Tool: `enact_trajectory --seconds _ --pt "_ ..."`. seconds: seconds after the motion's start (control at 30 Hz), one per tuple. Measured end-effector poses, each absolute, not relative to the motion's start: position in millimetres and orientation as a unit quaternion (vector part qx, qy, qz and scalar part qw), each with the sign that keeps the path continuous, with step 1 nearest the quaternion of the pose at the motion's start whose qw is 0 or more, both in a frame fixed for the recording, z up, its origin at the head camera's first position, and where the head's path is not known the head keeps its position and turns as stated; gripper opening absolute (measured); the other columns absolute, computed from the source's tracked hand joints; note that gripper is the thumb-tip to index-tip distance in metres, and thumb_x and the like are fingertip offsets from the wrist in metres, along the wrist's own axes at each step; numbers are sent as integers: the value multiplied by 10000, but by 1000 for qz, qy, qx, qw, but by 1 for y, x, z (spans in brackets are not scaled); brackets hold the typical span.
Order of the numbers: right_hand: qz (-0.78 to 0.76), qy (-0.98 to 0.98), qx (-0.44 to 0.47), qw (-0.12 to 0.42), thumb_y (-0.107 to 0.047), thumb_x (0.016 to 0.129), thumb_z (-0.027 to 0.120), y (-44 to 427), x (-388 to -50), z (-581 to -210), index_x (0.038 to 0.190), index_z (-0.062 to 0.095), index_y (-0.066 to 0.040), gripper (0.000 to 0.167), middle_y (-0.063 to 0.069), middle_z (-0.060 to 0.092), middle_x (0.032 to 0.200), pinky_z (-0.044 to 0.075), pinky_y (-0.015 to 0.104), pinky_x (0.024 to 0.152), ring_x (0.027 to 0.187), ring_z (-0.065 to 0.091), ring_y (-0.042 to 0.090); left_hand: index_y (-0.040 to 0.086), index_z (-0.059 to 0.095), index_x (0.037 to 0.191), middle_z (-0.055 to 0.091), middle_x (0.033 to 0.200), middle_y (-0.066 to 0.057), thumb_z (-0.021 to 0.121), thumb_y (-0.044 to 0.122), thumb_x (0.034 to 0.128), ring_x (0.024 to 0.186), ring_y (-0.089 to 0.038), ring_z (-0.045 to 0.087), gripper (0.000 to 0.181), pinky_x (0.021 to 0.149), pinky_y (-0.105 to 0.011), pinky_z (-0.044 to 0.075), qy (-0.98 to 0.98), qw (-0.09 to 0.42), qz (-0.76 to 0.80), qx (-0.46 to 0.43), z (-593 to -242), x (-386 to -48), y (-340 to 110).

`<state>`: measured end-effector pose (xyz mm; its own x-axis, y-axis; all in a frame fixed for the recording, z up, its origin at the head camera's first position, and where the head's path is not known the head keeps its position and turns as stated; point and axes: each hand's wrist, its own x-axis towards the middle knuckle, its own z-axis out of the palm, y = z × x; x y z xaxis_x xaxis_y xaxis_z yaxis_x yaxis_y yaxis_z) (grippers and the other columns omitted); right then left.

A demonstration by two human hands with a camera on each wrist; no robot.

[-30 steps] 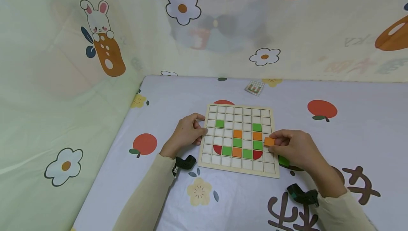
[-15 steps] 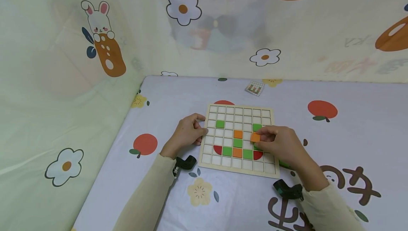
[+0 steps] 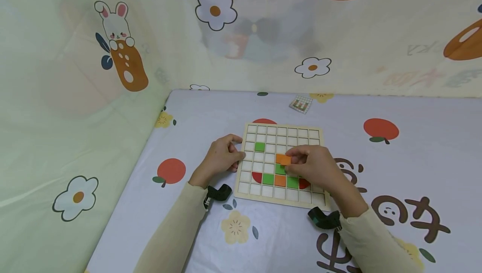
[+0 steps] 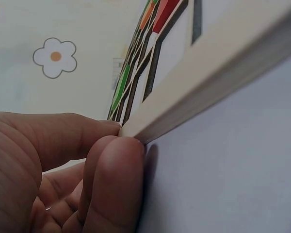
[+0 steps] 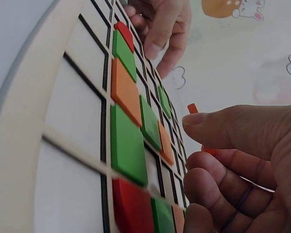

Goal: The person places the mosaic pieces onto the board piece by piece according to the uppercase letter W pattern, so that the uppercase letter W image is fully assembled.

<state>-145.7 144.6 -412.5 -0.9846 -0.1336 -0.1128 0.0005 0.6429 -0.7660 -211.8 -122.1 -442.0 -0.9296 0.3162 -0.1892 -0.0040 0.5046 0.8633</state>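
Observation:
The square wooden grid board (image 3: pixel 282 201) lies on the cloth, with green, orange and red tiles set in some cells. My left hand (image 3: pixel 222 156) holds the board's left edge by thumb and index finger, as the left wrist view shows up close. Over the right-middle cells, my right hand (image 3: pixel 316 166) pinches an orange square tile (image 3: pixel 288 160) between thumb and fingers. In the head view that tile overlaps the look of an orange tile (image 3: pixel 279 158) on the board. Some tiles on the right are hidden under my right hand; a red rounded piece (image 3: pixel 304 183) partly shows.
A small pattern card (image 3: pixel 301 104) lies behind the board. The table wears a white printed cloth (image 3: pixel 414 160), and pale printed curtains (image 3: pixel 256 72) stand behind and at the left. A black wrist camera (image 3: pixel 219 192) sits at each sleeve.
My right hand has moved left across the board with the orange tile, from the right edge to the middle columns. My left hand has stayed at the board's left edge.

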Motion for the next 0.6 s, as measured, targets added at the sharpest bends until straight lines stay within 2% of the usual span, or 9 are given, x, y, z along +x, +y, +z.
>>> enact_trajectory --seconds 0.6 --pt "-423 902 -59 67 -121 804 789 116 -158 -414 1032 743 -73 237 19 644 821 509 308 666 750 580 182 68 571 1288 613 746 -95 703 106 904 503 -174 605 408 492 -288 559 857 163 480 91 -442 -212 -122"
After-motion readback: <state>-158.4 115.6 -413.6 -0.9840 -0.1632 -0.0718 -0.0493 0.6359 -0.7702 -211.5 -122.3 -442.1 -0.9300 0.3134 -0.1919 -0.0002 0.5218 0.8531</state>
